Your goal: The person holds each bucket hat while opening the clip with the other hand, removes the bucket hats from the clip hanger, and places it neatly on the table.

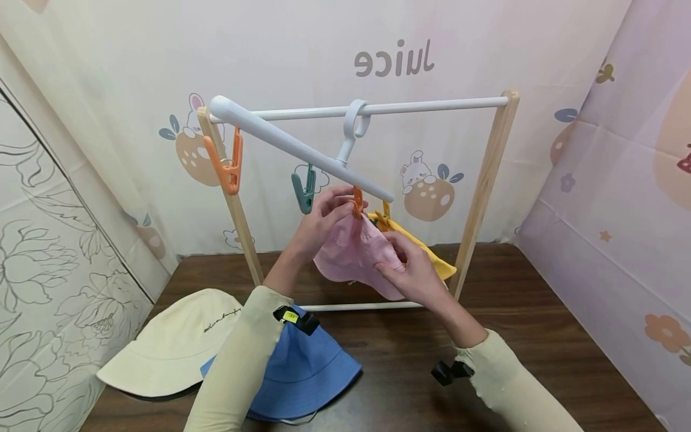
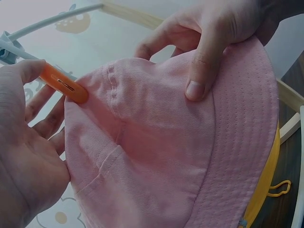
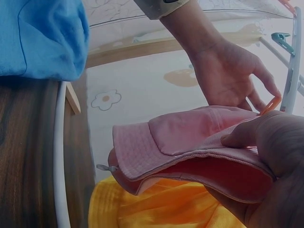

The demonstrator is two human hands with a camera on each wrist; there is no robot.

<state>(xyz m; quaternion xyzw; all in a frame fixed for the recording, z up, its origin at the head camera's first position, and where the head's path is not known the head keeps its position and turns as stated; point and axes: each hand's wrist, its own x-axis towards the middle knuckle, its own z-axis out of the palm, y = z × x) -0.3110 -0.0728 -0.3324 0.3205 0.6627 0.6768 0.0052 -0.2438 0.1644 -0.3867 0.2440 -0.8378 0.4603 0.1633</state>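
Pinching an orange clip (image 1: 358,202), left hand (image 1: 323,217) sits high — right hand (image 1: 414,269), lower, grips the pink hat (image 1: 348,255).

A homelike nook: cartoon-print curtain (image 1: 302,66), wood-grain table (image 1: 399,360)

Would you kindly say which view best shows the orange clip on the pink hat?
The left wrist view: the orange clip appears largest there, in clear detail. The head view shows it small, by the hanger; the right wrist view shows only part.

Brn tbl (image 1: 388,360), 2 hats (image 1: 173,348), 1 rack (image 1: 487,180)
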